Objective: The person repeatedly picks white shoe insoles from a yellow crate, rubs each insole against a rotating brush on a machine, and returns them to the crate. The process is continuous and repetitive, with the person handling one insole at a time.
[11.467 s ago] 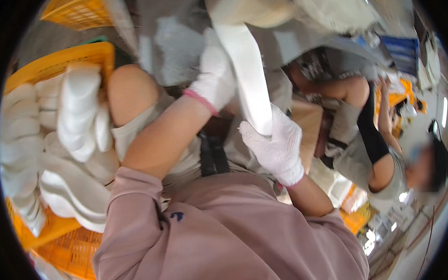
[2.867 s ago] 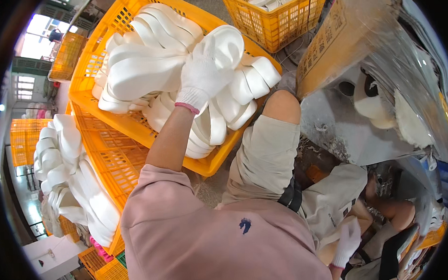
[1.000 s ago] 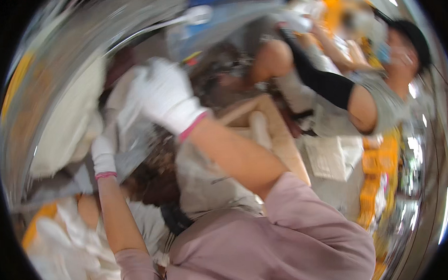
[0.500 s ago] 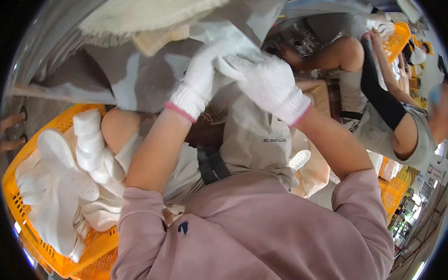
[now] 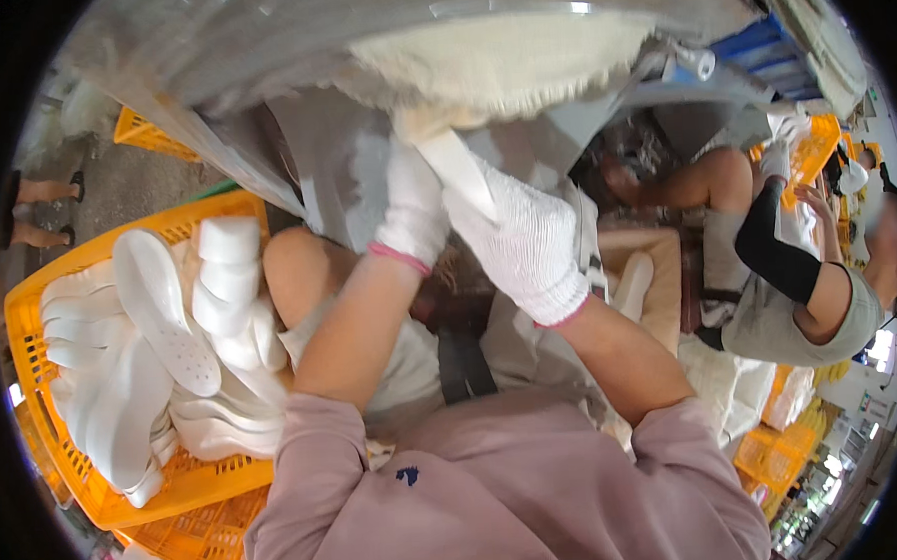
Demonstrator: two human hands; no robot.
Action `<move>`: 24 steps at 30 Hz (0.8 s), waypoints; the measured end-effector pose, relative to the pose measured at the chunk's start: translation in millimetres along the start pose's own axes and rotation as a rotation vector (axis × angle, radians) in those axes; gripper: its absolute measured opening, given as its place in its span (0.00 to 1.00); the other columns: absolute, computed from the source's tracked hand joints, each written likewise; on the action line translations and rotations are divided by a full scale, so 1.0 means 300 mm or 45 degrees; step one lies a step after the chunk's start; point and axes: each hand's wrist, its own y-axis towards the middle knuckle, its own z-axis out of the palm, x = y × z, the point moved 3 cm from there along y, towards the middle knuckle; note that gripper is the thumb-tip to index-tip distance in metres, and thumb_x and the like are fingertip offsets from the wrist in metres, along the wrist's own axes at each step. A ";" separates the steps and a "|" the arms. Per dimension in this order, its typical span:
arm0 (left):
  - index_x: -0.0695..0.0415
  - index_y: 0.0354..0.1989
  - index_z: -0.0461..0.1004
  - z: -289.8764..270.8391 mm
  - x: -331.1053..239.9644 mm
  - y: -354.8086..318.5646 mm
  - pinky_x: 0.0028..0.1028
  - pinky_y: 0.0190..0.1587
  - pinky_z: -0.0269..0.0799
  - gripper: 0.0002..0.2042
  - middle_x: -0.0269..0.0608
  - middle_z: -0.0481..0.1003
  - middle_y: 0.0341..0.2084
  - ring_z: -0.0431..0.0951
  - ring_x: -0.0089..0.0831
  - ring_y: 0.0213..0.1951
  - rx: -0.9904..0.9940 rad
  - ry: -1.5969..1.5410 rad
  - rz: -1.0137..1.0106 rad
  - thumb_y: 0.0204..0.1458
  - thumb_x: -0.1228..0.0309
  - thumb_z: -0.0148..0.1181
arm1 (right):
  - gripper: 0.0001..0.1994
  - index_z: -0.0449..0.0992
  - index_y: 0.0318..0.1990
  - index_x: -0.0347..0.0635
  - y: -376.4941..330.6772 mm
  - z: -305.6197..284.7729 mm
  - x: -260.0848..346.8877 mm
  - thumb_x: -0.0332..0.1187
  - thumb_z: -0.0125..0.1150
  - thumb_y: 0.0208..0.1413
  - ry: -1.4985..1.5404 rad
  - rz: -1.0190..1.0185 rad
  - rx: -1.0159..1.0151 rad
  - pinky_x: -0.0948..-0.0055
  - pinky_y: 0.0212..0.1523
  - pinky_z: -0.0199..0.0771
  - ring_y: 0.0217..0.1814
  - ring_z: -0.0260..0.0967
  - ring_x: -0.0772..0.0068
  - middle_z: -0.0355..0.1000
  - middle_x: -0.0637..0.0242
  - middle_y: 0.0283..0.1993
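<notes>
My left hand and my right hand, both in white knitted gloves with pink cuffs, are closed together on a white foam shoe sole. The sole stands on edge, its upper end at the ragged lower rim of a cream cloth buffing wheel. Whether it presses on the cloth is hard to tell, as the spot is blurred. The left fingers are partly hidden behind the sole; the right hand wraps its lower end.
On my left stands an orange plastic crate heaped with white soles. A beige bin with a white sole sits by my right knee. Further right, a co-worker's black sleeve reaches to an orange crate. Grey machine housing surrounds the wheel.
My view has swung, so the wheel and crate sit further right and lower. The sole has turned from lying nearly flat between my hands to standing on edge by the wheel.
</notes>
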 end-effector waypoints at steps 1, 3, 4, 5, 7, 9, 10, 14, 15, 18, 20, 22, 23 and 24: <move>0.61 0.55 0.76 0.012 -0.011 -0.034 0.41 0.55 0.79 0.21 0.52 0.80 0.45 0.82 0.49 0.48 0.027 0.296 0.212 0.70 0.56 0.47 | 0.15 0.83 0.51 0.50 0.028 0.015 -0.009 0.40 0.68 0.58 -0.036 0.046 0.023 0.56 0.33 0.80 0.32 0.80 0.52 0.81 0.56 0.35; 0.58 0.55 0.76 0.069 -0.064 -0.100 0.36 0.57 0.76 0.18 0.43 0.80 0.45 0.82 0.43 0.49 -0.119 1.039 0.730 0.69 0.57 0.51 | 0.13 0.83 0.48 0.49 0.072 0.041 -0.011 0.43 0.66 0.60 -0.277 0.027 0.173 0.53 0.35 0.80 0.35 0.80 0.47 0.81 0.54 0.37; 0.56 0.54 0.75 0.093 -0.085 -0.127 0.35 0.56 0.76 0.17 0.40 0.80 0.45 0.82 0.41 0.49 -0.181 1.159 0.840 0.68 0.57 0.53 | 0.14 0.82 0.46 0.48 0.078 0.048 -0.013 0.45 0.65 0.60 -0.378 0.020 0.242 0.51 0.36 0.80 0.37 0.80 0.45 0.81 0.53 0.38; 0.56 0.53 0.76 0.106 -0.089 -0.117 0.37 0.52 0.78 0.17 0.43 0.80 0.42 0.82 0.43 0.46 -0.096 0.790 0.604 0.68 0.56 0.53 | 0.14 0.81 0.45 0.47 0.073 0.056 -0.020 0.45 0.65 0.60 -0.108 0.105 0.315 0.50 0.38 0.79 0.38 0.79 0.43 0.81 0.52 0.39; 0.57 0.50 0.76 0.131 -0.095 -0.094 0.40 0.45 0.83 0.17 0.48 0.80 0.37 0.83 0.46 0.40 0.123 0.024 0.184 0.67 0.55 0.54 | 0.16 0.80 0.45 0.44 0.063 0.064 -0.037 0.46 0.64 0.60 0.464 0.216 0.351 0.48 0.40 0.79 0.40 0.79 0.39 0.81 0.50 0.39; 0.57 0.45 0.74 0.109 -0.064 -0.069 0.44 0.30 0.83 0.24 0.48 0.76 0.27 0.81 0.46 0.28 -0.165 -0.287 -0.593 0.65 0.45 0.52 | 0.38 0.67 0.72 0.46 -0.001 -0.005 0.004 0.47 0.68 0.53 0.556 0.608 0.831 0.53 0.51 0.80 0.51 0.79 0.41 0.80 0.47 0.50; 0.54 0.41 0.72 0.094 -0.070 -0.043 0.46 0.23 0.79 0.30 0.46 0.73 0.21 0.77 0.43 0.20 -0.247 0.062 -0.527 0.63 0.35 0.46 | 0.43 0.62 0.76 0.46 -0.027 -0.019 0.012 0.46 0.70 0.52 0.538 0.608 0.769 0.56 0.54 0.80 0.54 0.79 0.43 0.78 0.46 0.54; 0.58 0.56 0.72 0.052 -0.071 0.023 0.38 0.47 0.81 0.18 0.45 0.80 0.37 0.81 0.41 0.42 -0.134 -0.210 -0.054 0.71 0.57 0.48 | 0.32 0.74 0.67 0.42 0.056 0.091 -0.067 0.40 0.69 0.52 0.953 0.981 0.791 0.59 0.49 0.83 0.49 0.83 0.51 0.81 0.52 0.53; 0.58 0.58 0.72 0.033 -0.050 0.008 0.35 0.52 0.80 0.16 0.43 0.80 0.40 0.81 0.39 0.46 -0.246 -0.227 -0.011 0.72 0.60 0.48 | 0.31 0.74 0.66 0.42 0.085 0.077 -0.050 0.41 0.69 0.53 0.872 0.875 0.873 0.58 0.47 0.83 0.47 0.82 0.49 0.80 0.52 0.51; 0.57 0.59 0.71 0.052 0.006 -0.046 0.34 0.50 0.79 0.21 0.41 0.77 0.45 0.80 0.36 0.46 -0.013 0.024 0.053 0.74 0.52 0.44 | 0.28 0.76 0.63 0.41 -0.029 -0.074 0.110 0.44 0.70 0.57 0.234 0.139 0.653 0.53 0.41 0.82 0.41 0.81 0.44 0.80 0.52 0.46; 0.54 0.55 0.72 0.086 0.029 -0.083 0.34 0.42 0.80 0.24 0.38 0.77 0.41 0.80 0.34 0.40 0.140 0.003 -0.066 0.73 0.45 0.44 | 0.33 0.72 0.66 0.39 -0.091 -0.123 0.174 0.43 0.72 0.55 0.124 0.427 0.578 0.53 0.43 0.81 0.43 0.80 0.44 0.79 0.51 0.47; 0.53 0.52 0.72 0.106 0.003 -0.091 0.36 0.37 0.81 0.26 0.37 0.77 0.38 0.80 0.34 0.36 0.021 0.181 -0.018 0.71 0.41 0.43 | 0.38 0.68 0.69 0.37 -0.114 -0.118 0.173 0.42 0.74 0.52 0.091 0.522 0.455 0.53 0.45 0.81 0.46 0.79 0.44 0.78 0.49 0.48; 0.53 0.51 0.72 0.110 -0.009 -0.081 0.37 0.35 0.81 0.26 0.38 0.78 0.38 0.81 0.35 0.35 -0.037 -0.027 -0.169 0.71 0.41 0.42 | 0.35 0.71 0.66 0.38 -0.111 -0.099 0.158 0.42 0.74 0.52 0.077 0.547 0.455 0.54 0.44 0.81 0.45 0.79 0.45 0.78 0.50 0.46; 0.53 0.50 0.73 0.123 -0.029 -0.068 0.38 0.34 0.81 0.27 0.39 0.78 0.37 0.81 0.36 0.34 -0.018 -0.241 -0.238 0.71 0.41 0.40 | 0.31 0.74 0.62 0.39 -0.088 -0.084 0.144 0.41 0.74 0.52 0.046 0.452 0.409 0.54 0.43 0.81 0.43 0.80 0.45 0.79 0.52 0.42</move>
